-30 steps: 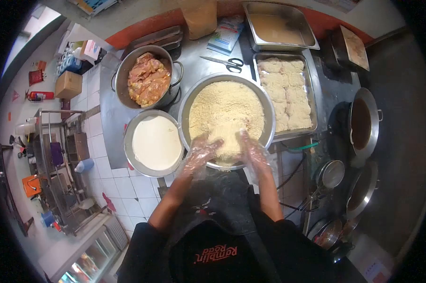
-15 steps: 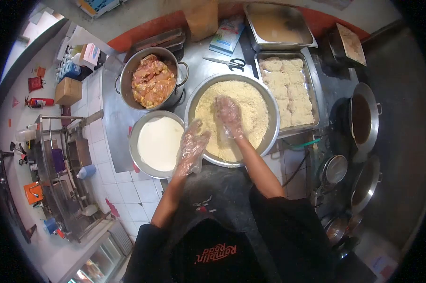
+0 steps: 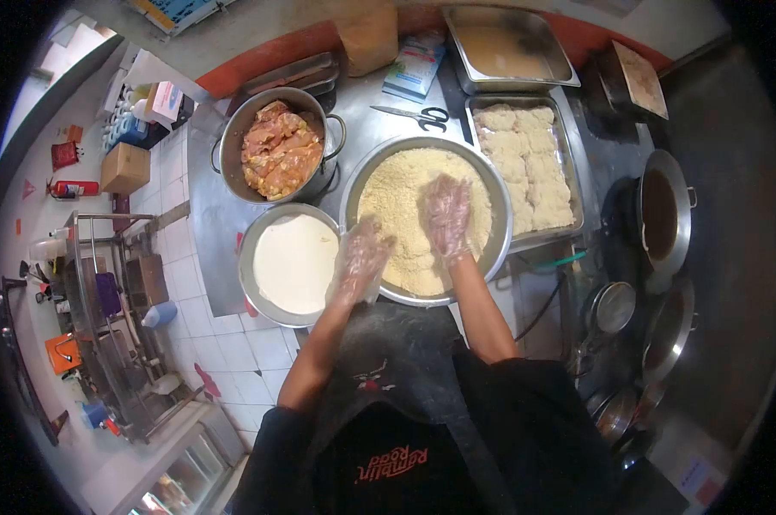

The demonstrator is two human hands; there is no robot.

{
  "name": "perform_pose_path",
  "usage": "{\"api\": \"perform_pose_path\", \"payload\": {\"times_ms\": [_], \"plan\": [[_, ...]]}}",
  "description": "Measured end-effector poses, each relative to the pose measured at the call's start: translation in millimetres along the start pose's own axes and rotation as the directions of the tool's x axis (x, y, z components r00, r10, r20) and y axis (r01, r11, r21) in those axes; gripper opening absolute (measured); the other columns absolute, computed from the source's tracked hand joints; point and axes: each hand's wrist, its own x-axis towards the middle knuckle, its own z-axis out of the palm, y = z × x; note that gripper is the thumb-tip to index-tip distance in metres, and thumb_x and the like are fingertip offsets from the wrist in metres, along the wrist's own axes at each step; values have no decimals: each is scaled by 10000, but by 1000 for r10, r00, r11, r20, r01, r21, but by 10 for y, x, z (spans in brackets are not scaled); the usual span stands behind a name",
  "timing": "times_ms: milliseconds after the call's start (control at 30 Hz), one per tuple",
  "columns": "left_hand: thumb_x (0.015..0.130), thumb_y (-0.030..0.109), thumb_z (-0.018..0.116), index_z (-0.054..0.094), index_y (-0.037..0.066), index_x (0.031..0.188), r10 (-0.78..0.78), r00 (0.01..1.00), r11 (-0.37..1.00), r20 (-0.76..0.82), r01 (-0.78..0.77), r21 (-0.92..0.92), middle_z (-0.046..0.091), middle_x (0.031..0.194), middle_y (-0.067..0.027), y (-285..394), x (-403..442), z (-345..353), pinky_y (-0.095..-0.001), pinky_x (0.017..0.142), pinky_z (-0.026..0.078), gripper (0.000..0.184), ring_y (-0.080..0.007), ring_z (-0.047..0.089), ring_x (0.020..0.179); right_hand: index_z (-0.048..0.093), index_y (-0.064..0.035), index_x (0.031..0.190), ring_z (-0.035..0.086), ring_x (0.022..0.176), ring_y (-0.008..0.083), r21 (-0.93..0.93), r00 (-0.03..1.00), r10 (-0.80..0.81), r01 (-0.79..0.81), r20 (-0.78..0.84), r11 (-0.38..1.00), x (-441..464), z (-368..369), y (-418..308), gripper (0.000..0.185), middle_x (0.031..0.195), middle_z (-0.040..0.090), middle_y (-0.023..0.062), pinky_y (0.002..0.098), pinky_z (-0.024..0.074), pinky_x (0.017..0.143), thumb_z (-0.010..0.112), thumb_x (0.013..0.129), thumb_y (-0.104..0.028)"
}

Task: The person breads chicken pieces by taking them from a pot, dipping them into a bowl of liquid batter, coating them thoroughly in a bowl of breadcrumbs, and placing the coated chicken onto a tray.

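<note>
Head view, left hand (image 3: 366,255) unclenched at bowl rim (image 3: 503,221), right hand (image 3: 447,216) flattened over crumbs (image 3: 399,196)

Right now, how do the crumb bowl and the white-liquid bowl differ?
The crumb bowl is wider; the white-liquid bowl is smaller across. The crumb bowl holds uneven, yellowish crumbs; the white-liquid bowl holds smooth white liquid. Both are round, open-topped and metal-looking.

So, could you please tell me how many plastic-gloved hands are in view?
2: the left hand at the left side of the metal bowl, and the right hand over the pale coating inside it. None seems hidden.
</note>
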Motion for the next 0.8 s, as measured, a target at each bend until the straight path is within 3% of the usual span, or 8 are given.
{"api": "perform_pose_path", "payload": {"times_ms": [100, 233, 300, 367, 467, 533, 700, 800], "plan": [[862, 442, 760, 521, -75, 1352, 102, 989, 987, -102, -88, 134, 666, 1189, -280, 36, 178, 183, -451, 973, 513, 751, -423, 636, 1129, 647, -70, 1053, 608, 673, 154, 64, 971, -148, 163, -188, 985, -3, -24, -189, 567, 855, 638, 61, 235, 530, 569, 497, 1001, -614], [829, 550, 761, 444, -136, 1400, -36, 988, 993, 151, 18, 119, 659, 1222, -291, 469, 268, 24, -412, 972, 519, 947, -383, 643, 1156, 650, -72, 1028, 537, 545, 159, 324, 992, -82, 46, 101, 945, -70, -391, -367, 558, 872, 638, 98, 254, 451, 436, 507, 998, -610], [803, 603, 763, 431, -163, 1391, -133, 958, 968, 255, 181, -174, 671, 1199, -271, 574, 250, 94, -382, 954, 520, 1021, -337, 656, 1136, 671, -92, 1006, 469, 465, 130, 409, 976, -134, 53, 172, 911, -60, -393, -450, 557, 863, 636, 82, 237, 382, 362, 514, 985, -626], [793, 578, 787, 441, -163, 1374, -69, 981, 987, 180, 94, -134, 678, 1165, -261, 410, 288, 290, -370, 935, 525, 1003, -324, 664, 1102, 683, -106, 1030, 436, 437, 101, 289, 975, -223, 213, 2, 933, -196, -387, -663, 552, 839, 629, 65, 213, 343, 338, 523, 976, -631], [790, 514, 820, 461, -156, 1346, 36, 996, 999, 86, -34, -34, 686, 1113, -245, 586, 223, 319, -350, 901, 534, 942, -302, 675, 1039, 669, -111, 1093, 431, 422, 100, 424, 967, -230, 165, 108, 890, -394, -487, -1114, 538, 840, 627, 61, 233, 342, 327, 535, 976, -620], [796, 475, 830, 471, -149, 1334, 76, 995, 997, 60, -78, 26, 686, 1096, -238, 674, 206, 307, -340, 886, 539, 898, -294, 679, 1010, 657, -110, 1107, 458, 455, 100, 337, 953, -296, 258, 65, 905, -490, -530, -1284, 531, 821, 614, 59, 228, 362, 350, 533, 981, -611], [804, 347, 841, 490, -123, 1338, 122, 978, 836, 172, -7, -549, 691, 1128, -196, 906, 195, 122, -338, 891, 542, 794, -268, 677, 1007, 656, -79, 1081, 510, 528, 79, 137, 943, -318, 329, -94, 934, -691, -324, -1191, 541, 805, 623, 38, 209, 393, 400, 509, 1003, -593], [795, 223, 834, 519, -101, 1335, 29, 976, 900, 218, 70, -431, 682, 1150, -159, 1230, 170, -161, -321, 870, 544, 704, -224, 663, 1007, 657, -58, 1065, 533, 553, 81, -139, 959, -283, 276, -34, 951, -803, -472, -1041, 537, 839, 653, 36, 208, 419, 432, 498, 1021, -569]]}}
